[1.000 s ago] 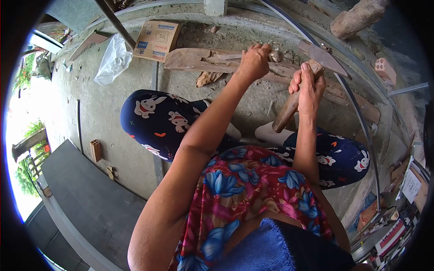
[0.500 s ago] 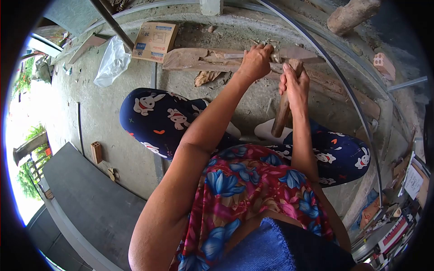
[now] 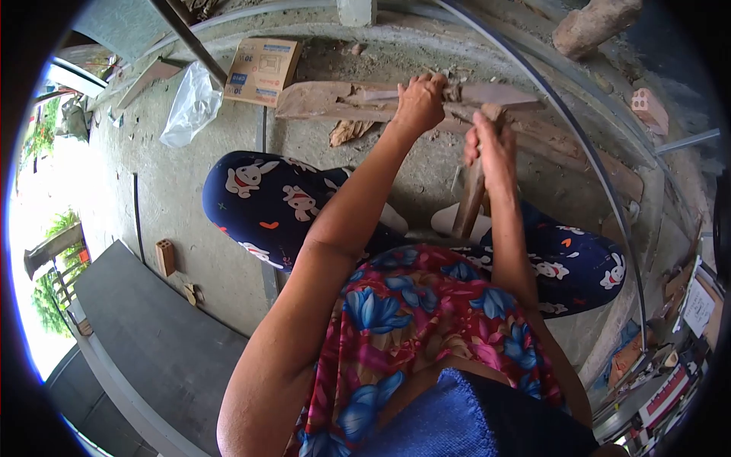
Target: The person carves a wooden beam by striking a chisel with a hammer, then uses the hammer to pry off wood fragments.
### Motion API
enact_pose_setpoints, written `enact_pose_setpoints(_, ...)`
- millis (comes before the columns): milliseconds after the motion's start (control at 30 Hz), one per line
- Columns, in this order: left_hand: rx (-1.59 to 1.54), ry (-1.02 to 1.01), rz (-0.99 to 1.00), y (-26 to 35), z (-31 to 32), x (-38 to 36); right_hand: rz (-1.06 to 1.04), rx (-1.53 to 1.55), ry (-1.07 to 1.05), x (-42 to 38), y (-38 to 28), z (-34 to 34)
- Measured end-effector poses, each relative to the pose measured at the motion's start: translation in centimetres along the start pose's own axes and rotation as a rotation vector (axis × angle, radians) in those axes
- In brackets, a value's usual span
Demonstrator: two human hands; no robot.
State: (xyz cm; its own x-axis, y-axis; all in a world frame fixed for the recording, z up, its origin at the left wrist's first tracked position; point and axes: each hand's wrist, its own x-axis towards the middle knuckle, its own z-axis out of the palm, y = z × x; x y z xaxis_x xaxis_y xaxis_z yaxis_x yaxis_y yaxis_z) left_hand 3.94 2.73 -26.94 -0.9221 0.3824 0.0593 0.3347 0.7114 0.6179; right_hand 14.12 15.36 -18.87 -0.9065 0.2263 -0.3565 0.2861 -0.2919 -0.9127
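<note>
2 containers lie far left: a cardboard box (image 3: 263,70), its inside hidden, and beside it a crumpled clear plastic bag (image 3: 192,105). Compared with 1 second ago, the flat blade (image 3: 499,94) sits farther left and more level, above the wooden beam (image 3: 312,101). The right hand (image 3: 491,148) wraps its fingers round the wooden handle (image 3: 470,198), whose far end meets the blade. The left hand (image 3: 420,103) has curled fingers over the beam, a small lump (image 3: 453,93) just right of them; their grip I cannot tell.

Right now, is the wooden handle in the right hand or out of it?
In: the right hand is wrapped around the wooden handle, whose lower end sticks out past the grip.
</note>
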Motion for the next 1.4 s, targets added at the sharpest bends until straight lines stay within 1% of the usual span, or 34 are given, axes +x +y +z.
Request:
enact_pose_setpoints(100,-0.001,0.067,0.058,1.4,-0.4,0.0,-0.146,0.003,0.022,-0.5,-3.2,0.1)
enact_pose_setpoints(133,0.016,0.090,0.086,2.3,-0.7,-0.1,-0.174,0.021,0.008,-0.7,-4.0,0.0)
enact_pose_setpoints(200,-0.012,0.060,0.092,3.4,-1.0,-0.3,-0.189,-0.001,0.038,-1.1,-4.8,0.1)
enact_pose_setpoints(300,-0.039,0.037,0.102,3.6,-0.9,-0.4,-0.183,0.013,0.042,-1.2,-4.8,0.0)
enact_pose_setpoints(400,-0.047,0.033,0.104,3.4,-0.8,-0.6,-0.236,0.060,0.100,-1.9,-5.9,0.2)
enact_pose_setpoints(533,-0.063,-0.001,0.096,3.2,-0.4,-0.6,-0.299,0.044,0.031,-0.8,-3.7,-0.5)
enact_pose_setpoints(600,-0.063,0.009,0.096,3.2,0.0,-0.6,-0.145,-0.133,0.012,-0.3,-2.0,-0.1)
enact_pose_setpoints(667,-0.003,-0.031,0.101,3.3,0.5,-0.8,-0.054,-0.132,0.082,-0.2,-0.9,-0.2)
enact_pose_setpoints(733,0.001,-0.034,0.094,2.9,0.6,-1.1,-0.114,-0.056,0.026,-0.9,-2.6,-0.3)
enact_pose_setpoints(800,-0.046,-0.016,0.115,2.6,0.4,-0.7,-0.189,-0.006,0.084,-1.2,-3.9,-0.7)
enact_pose_setpoints(867,-0.046,-0.006,0.105,2.8,0.0,-0.6,-0.187,0.020,0.080,-1.2,-4.1,-1.3)
enact_pose_setpoints(933,-0.048,-0.014,0.106,2.8,0.3,-0.5,-0.091,-0.022,0.056,-0.8,-2.8,-1.2)
enact_pose_setpoints(967,-0.003,-0.018,0.119,3.0,0.6,-0.8,0.063,-0.008,0.017,0.2,-1.1,-1.7)
enact_pose_setpoints(1000,0.042,-0.021,0.131,3.2,0.9,-1.3,0.012,-0.047,0.055,0.3,-0.6,-1.4)
enact_pose_setpoints(1067,0.101,-0.028,0.129,3.0,1.2,-1.2,0.100,0.084,0.076,0.3,-0.6,-2.1)
enact_pose_setpoints(1133,0.121,-0.062,0.109,3.1,1.2,-1.3,0.056,0.068,0.091,-0.4,-1.5,-2.5)
enact_pose_setpoints(1267,0.076,-0.060,0.098,3.1,0.6,-1.0,-0.031,0.065,0.110,-0.9,-3.1,-2.0)
enact_pose_setpoints(1300,0.092,-0.081,0.095,3.1,0.6,-1.1,-0.034,0.004,0.057,-0.3,-1.8,-2.1)
enact_pose_setpoints(1333,0.105,-0.102,0.095,3.1,0.9,-1.3,0.066,-0.049,0.065,-0.1,-1.0,-1.3)
enact_pose_setpoints(1400,0.150,-0.110,0.107,3.1,1.5,-1.5,0.028,-0.153,0.033,0.3,0.3,-1.5)
